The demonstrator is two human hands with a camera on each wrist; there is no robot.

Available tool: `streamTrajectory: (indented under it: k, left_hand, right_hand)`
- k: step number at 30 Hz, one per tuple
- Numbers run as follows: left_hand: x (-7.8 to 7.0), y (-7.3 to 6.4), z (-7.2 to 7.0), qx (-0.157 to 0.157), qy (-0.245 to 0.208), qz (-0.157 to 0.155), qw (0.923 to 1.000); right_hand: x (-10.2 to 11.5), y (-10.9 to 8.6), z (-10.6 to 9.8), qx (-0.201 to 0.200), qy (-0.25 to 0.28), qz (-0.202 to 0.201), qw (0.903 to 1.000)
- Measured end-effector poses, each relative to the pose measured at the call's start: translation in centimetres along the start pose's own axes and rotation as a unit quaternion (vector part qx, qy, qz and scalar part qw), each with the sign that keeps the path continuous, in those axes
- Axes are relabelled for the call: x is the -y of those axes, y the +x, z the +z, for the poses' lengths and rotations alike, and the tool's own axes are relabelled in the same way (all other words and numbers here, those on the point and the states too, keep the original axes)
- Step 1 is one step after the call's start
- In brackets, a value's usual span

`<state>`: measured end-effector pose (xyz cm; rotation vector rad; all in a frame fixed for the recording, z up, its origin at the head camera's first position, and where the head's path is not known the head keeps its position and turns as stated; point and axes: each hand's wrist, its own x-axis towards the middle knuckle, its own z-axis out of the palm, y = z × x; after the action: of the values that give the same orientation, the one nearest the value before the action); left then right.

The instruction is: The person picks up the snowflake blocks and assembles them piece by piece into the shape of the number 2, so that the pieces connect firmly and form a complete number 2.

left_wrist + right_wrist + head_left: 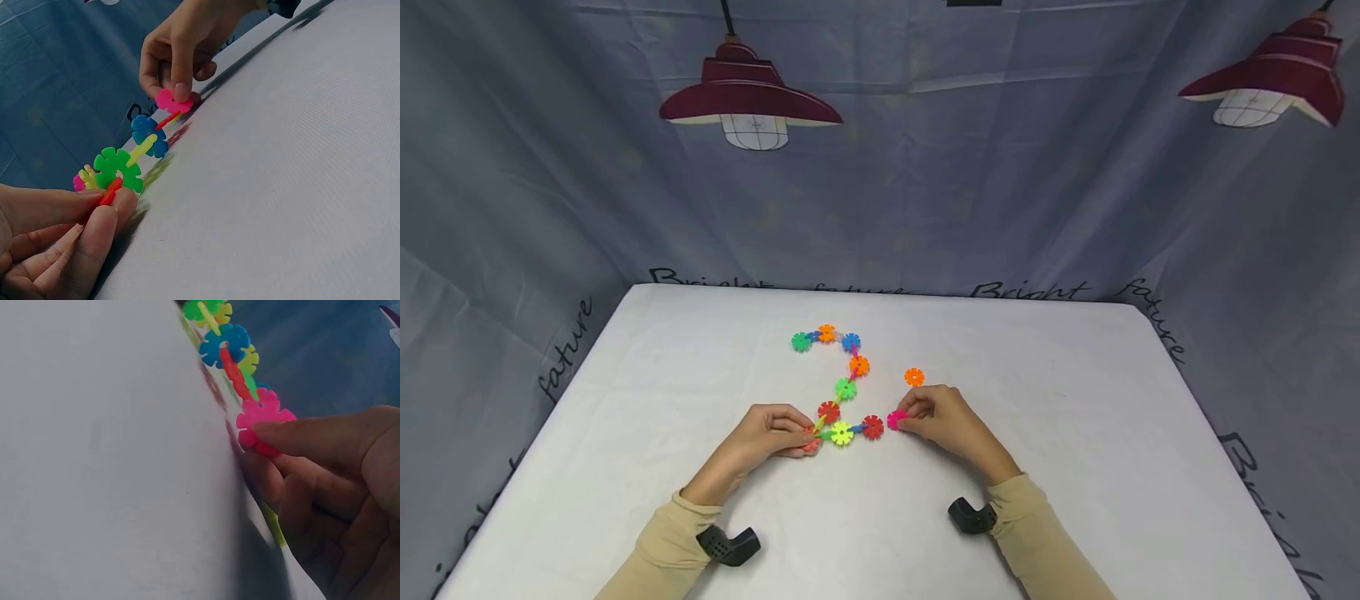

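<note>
A chain of slotted plastic snowflake discs lies on the white table, bent like a figure 2. At its lower left corner my left hand (767, 433) pinches a red disc (112, 190) between thumb and fingers. From there a short row runs right through a green and a yellow disc (842, 433) and a blue one (145, 129) to a red end disc (873, 427). My right hand (946, 421) pinches a pink disc (265, 415) by its edge, close beside that end disc. Whether the two touch I cannot tell.
One loose orange disc (913, 377) lies just beyond the right hand. The chain's upper part curves away to a green disc (801, 342). A grey printed curtain (880, 208) hangs behind the white table (1075, 375).
</note>
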<state>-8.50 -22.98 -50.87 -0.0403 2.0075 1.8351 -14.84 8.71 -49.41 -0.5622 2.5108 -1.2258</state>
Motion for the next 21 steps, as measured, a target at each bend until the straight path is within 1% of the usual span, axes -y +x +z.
streamTrajectory:
  k: [3, 7, 14, 18, 21]
  left_hand:
    - [0.1, 0.0, -0.1, -0.001, -0.002, -0.002, 1.0]
    - [0.2, 0.0, 0.0, 0.001, -0.008, -0.002, 1.0]
    - [0.1, 0.2, 0.1, 0.001, -0.003, -0.001, 1.0]
    - [0.1, 0.2, 0.1, 0.001, -0.002, -0.002, 1.0]
    - [0.1, 0.1, 0.0, -0.001, -0.001, -0.002, 1.0]
  right_hand:
    - [0.1, -0.3, 0.2, 0.0, -0.012, -0.03, 0.9995]
    - [0.2, -0.3, 0.4, -0.011, -0.043, -0.048, 0.9978]
    - [0.6, -0.6, 0.8, -0.027, -0.098, -0.053, 0.9934]
    - [0.9, -0.6, 1.0, -0.035, -0.119, -0.054, 0.9908]
    - [1.0, -0.6, 1.3, -0.041, -0.125, -0.063, 0.9893]
